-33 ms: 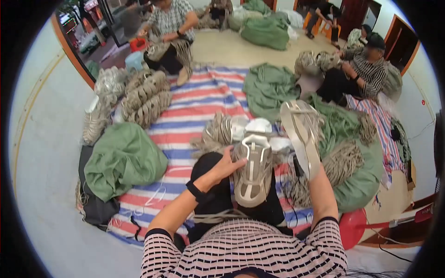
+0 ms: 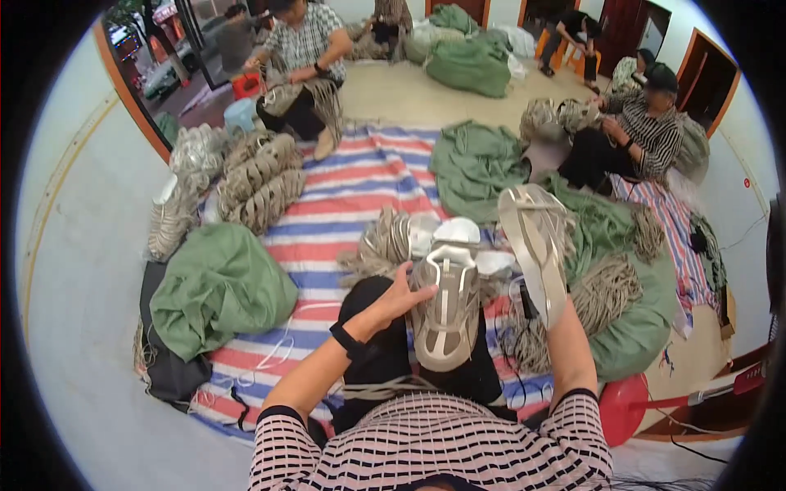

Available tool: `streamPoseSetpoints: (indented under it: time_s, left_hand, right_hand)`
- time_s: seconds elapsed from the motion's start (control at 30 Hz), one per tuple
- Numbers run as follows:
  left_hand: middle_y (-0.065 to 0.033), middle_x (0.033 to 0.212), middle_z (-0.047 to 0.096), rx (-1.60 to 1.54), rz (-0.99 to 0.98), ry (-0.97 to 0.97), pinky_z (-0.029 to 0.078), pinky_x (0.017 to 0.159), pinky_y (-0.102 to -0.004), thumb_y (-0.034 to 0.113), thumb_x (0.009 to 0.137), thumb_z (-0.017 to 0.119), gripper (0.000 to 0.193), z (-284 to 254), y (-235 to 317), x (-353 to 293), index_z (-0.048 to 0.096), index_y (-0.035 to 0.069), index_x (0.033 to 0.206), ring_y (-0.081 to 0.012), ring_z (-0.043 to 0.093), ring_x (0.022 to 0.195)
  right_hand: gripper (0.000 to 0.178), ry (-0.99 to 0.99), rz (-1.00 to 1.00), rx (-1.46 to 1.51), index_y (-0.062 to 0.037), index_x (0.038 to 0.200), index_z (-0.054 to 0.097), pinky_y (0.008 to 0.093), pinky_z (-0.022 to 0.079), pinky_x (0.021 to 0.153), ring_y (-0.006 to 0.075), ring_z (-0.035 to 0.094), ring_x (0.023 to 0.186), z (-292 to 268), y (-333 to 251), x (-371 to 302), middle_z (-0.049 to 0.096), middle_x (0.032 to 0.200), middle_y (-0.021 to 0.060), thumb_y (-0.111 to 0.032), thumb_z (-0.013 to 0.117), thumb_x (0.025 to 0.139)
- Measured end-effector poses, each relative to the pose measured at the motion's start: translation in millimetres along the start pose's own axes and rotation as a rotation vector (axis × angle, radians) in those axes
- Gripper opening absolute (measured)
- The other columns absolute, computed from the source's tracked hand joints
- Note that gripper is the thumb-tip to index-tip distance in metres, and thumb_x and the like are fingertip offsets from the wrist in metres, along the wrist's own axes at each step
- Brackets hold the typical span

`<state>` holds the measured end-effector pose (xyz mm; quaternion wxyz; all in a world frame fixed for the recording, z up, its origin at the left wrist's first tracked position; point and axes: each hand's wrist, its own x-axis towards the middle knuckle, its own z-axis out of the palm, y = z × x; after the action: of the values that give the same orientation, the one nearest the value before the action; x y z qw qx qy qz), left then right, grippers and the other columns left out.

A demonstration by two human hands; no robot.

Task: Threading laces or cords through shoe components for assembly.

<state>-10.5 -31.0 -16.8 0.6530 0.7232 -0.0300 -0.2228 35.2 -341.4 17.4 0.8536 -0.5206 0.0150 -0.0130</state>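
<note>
A beige and grey sneaker upper (image 2: 446, 307) with white trim stands over my lap, its toe toward me. My left hand (image 2: 401, 299) grips its left side, thumb on the front and fingers behind. To the right, a second beige shoe upper (image 2: 536, 245) is held up at a tilt, with thin strands hanging along its far side. My right hand (image 2: 560, 321) is behind that piece; its fingers are hidden and only the wrist area shows. Just past my knees lie a bundle of beige uppers (image 2: 389, 237) and white pieces (image 2: 457, 231).
A striped sheet (image 2: 360, 176) covers the floor. Green sacks lie at left (image 2: 225, 286) and right (image 2: 639, 327), with beige cord bundles (image 2: 610, 286) on the right one. Stacked uppers (image 2: 262, 180) stand far left. Several people sit working farther off. A red round object (image 2: 624, 409) is near my right elbow.
The scene sits slightly lower in the picture. Both hands keep their hold on the two uppers, with hardly any movement between them.
</note>
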Motion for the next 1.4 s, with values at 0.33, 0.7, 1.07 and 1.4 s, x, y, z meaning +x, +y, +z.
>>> streamPoseSetpoints:
  time_s: [0.33,0.7,1.07,1.4]
  left_hand:
    - [-0.0209,0.125,0.043,0.261,0.012,0.275,0.040,0.092,-0.0334,0.032,0.063,0.076,0.095,-4.8,17.7,24.1,0.026,-0.002,0.137,-0.0272,0.046,0.111]
    - [-0.0145,0.124,0.038,-0.856,0.336,0.845,0.041,0.087,-0.0447,0.039,0.073,0.066,0.069,-94.1,71.8,5.8,0.037,0.003,0.124,-0.0269,0.044,0.109]
    - [-0.0188,0.119,0.054,-1.032,0.484,-0.111,0.054,0.064,-0.0406,0.054,0.089,0.039,0.058,-168.5,57.3,-42.7,0.045,0.012,0.128,-0.0422,0.056,0.101]
    - [-0.0294,0.120,0.051,0.496,0.195,0.408,0.037,0.098,-0.0403,0.056,0.083,0.046,0.079,-23.8,36.3,26.2,0.037,-0.009,0.127,-0.0374,0.050,0.114]
  right_hand:
    - [0.037,-0.084,-0.153,0.051,-0.0048,0.118,0.055,0.0297,0.053,0.073,0.0165,0.063,0.084,-42.6,-34.7,4.4,0.064,0.103,0.0062,-0.031,0.041,0.096]
    - [0.035,-0.090,-0.207,0.110,-0.0049,0.118,0.056,0.0287,0.053,0.073,0.0148,0.063,0.084,-79.4,-39.1,-30.5,0.064,0.102,0.0051,-0.029,0.043,0.095]
    - [0.031,-0.237,-0.080,-0.028,-0.0048,0.118,0.057,0.0251,0.050,0.073,0.0100,0.060,0.084,-5.4,-51.3,7.5,0.063,0.101,0.0021,-0.021,0.052,0.093]
    - [0.033,-0.519,0.372,-0.329,-0.0006,0.116,0.058,0.0284,0.048,0.081,0.0122,0.059,0.095,77.4,63.0,15.7,0.063,0.106,0.0050,-0.019,0.057,0.089]
